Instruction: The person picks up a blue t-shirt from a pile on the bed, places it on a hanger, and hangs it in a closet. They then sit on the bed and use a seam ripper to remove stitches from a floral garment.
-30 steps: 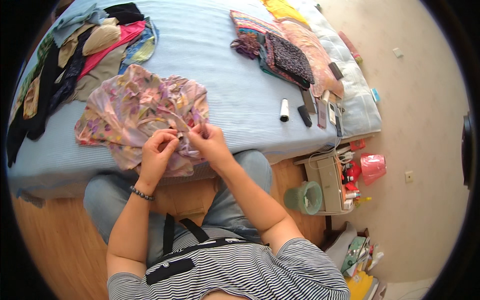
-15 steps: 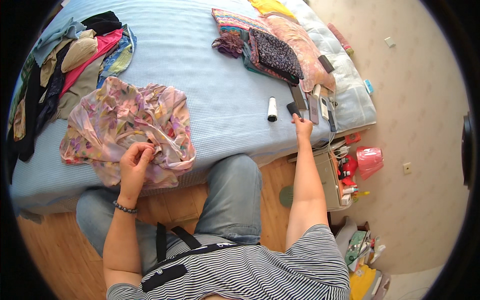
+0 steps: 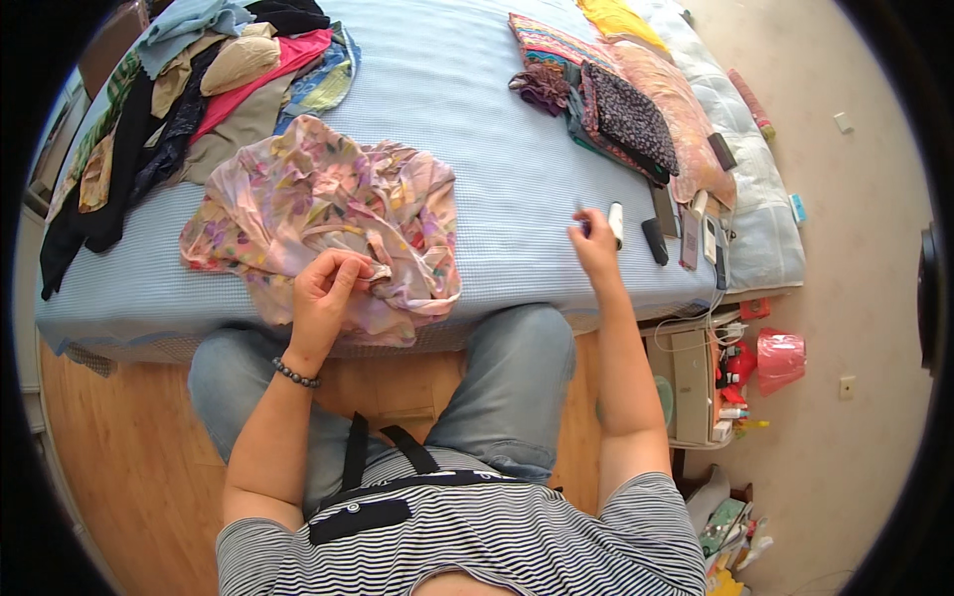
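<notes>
A crumpled floral garment [image 3: 298,204] in pink, lilac and yellow lies near the bed's front edge. My left hand [image 3: 328,283] is closed on it, pinching a small bunched bit of its cloth between thumb and fingers. Over the bed to the right, my right hand [image 3: 598,246] is closed around a small dark thing [image 3: 584,226] with a thin tip pointing up; its kind is too small to tell. Just beyond that hand stands a white cylinder [image 3: 616,223] with a dark end. A black case-like object [image 3: 654,241] lies to its right, untouched.
Mixed clothes [image 3: 214,94] are heaped at the left of the bed [image 3: 437,74]. Folded clothes [image 3: 626,109] lie by a peach pillow [image 3: 686,129]. A phone [image 3: 690,238] and cables sit near the right edge. Beyond it stands a cabinet [image 3: 693,382] beside a pink lampshade [image 3: 782,360].
My right hand has left the black case and moved left past the white cylinder, carrying the small dark thing. My left hand still pinches the garment. The whole view has shifted left.
</notes>
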Demonstrator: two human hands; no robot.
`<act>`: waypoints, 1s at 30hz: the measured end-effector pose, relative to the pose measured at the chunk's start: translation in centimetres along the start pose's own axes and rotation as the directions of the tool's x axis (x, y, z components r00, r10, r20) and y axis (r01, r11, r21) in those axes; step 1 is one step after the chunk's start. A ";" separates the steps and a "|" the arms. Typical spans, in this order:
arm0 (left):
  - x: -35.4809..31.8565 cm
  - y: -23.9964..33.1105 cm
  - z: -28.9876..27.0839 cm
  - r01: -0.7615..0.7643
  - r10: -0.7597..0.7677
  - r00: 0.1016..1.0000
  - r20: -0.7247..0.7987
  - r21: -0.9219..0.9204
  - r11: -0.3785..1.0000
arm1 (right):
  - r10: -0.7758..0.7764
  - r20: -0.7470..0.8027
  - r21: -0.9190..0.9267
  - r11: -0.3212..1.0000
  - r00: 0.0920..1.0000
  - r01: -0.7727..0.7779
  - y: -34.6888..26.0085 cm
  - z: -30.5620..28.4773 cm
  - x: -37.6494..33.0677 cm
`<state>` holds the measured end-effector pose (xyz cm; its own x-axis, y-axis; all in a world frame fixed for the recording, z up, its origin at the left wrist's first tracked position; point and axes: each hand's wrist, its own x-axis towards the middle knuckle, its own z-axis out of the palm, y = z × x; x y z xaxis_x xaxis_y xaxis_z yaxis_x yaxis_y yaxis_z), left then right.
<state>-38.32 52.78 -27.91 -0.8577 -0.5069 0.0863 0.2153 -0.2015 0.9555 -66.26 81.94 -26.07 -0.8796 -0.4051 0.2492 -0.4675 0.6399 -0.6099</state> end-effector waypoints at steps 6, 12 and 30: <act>-0.1 0.6 -1.1 -0.065 0.072 0.997 -0.016 0.254 0.965 | -0.212 -0.166 -0.274 0.948 0.963 0.161 -0.9 4.9 0.5; 2.9 3.7 1.9 -0.562 0.496 0.799 0.339 0.715 0.416 | -0.176 0.221 0.417 0.906 0.959 0.070 -14.0 9.2 -2.4; 3.0 3.4 2.8 -0.499 0.571 0.812 0.118 0.646 0.578 | -0.184 0.266 0.520 0.854 0.946 0.020 -18.6 9.2 -5.6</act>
<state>-41.43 52.91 -23.59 -0.6288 -0.4284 0.6490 0.2511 0.6780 0.6909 -51.80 66.34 -23.02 -0.7229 -0.6748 0.1485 -0.3715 0.1984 -0.9070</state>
